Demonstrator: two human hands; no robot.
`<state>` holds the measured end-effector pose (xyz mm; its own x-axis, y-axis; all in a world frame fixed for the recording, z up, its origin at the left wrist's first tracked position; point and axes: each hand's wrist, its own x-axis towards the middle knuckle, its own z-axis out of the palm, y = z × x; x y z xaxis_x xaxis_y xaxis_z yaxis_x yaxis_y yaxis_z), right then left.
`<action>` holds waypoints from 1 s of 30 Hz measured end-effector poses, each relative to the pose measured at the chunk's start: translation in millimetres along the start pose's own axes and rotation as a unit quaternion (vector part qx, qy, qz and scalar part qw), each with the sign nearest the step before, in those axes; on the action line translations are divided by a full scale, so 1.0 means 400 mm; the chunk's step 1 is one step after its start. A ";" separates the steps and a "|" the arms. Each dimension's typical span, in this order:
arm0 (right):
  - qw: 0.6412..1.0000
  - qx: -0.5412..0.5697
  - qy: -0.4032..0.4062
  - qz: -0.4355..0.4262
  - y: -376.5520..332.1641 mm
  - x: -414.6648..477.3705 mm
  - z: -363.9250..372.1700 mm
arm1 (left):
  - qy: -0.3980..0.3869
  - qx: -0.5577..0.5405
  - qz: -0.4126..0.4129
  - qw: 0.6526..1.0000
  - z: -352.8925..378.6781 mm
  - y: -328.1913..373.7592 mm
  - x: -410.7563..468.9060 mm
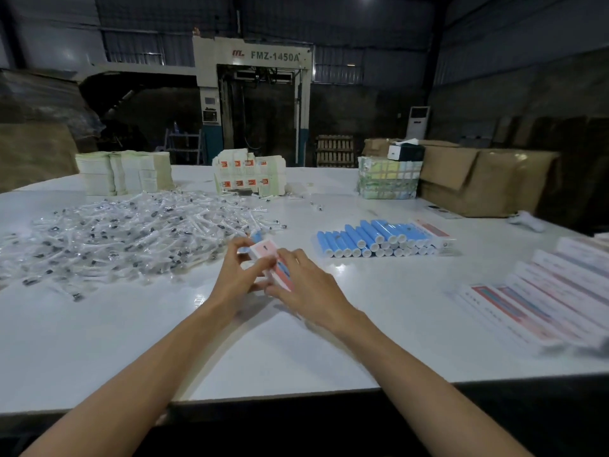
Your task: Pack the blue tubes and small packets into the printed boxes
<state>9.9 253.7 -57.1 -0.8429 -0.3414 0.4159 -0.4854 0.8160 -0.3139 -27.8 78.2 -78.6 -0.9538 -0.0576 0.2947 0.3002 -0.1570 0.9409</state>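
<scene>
Both my hands hold one printed pink and white box [267, 255] above the middle of the white table [296, 351]. My left hand [235, 273] pinches the box's far end, where a blue tube [255, 236] sticks out. My right hand [306, 285] grips the near end of the box. A stack of blue tubes [372, 239] with white caps lies to the right. A wide heap of small clear packets [131, 232] covers the table's left side. Flat printed boxes [543, 291] lie fanned out at the right edge.
At the back stand stacks of white leaflets [122, 173], a bundle of orange-marked cartons [248, 176], a wrapped bundle [389, 179] and brown cardboard boxes [484, 179]. A printed box [435, 232] lies beside the tube stack. A large machine [253, 94] stands behind the table.
</scene>
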 end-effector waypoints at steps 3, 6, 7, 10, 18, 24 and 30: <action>0.997 -0.072 0.025 0.002 -0.005 -0.025 0.012 | -0.046 -0.017 -0.024 0.999 0.015 -0.003 -0.012; 0.993 -0.105 0.041 0.027 0.029 -0.052 -0.020 | -0.094 -0.010 -0.037 0.995 0.015 0.004 -0.023; 0.991 -0.119 0.054 0.041 0.055 -0.063 -0.040 | -0.096 0.012 -0.030 0.995 0.011 0.005 -0.024; 0.977 -0.156 0.088 0.115 0.159 -0.111 -0.128 | -0.109 0.067 0.002 0.992 -0.001 0.002 -0.024; 0.881 -0.408 0.090 0.223 0.448 -0.306 -0.348 | -0.106 0.229 0.080 0.964 -0.010 0.001 -0.036; 0.864 -0.432 0.027 0.259 0.507 -0.406 -0.404 | -0.098 0.260 0.116 0.953 -0.008 0.019 -0.054; 0.823 -0.499 -0.014 0.269 0.533 -0.450 -0.418 | -0.118 0.311 0.132 0.934 -0.016 0.023 -0.050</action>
<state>97.0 567.2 -56.2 -0.8850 0.1962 0.4223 0.3820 0.8245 0.4175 -5.8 71.6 -76.9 -0.8448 0.2176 0.4889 0.5320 0.4396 0.7237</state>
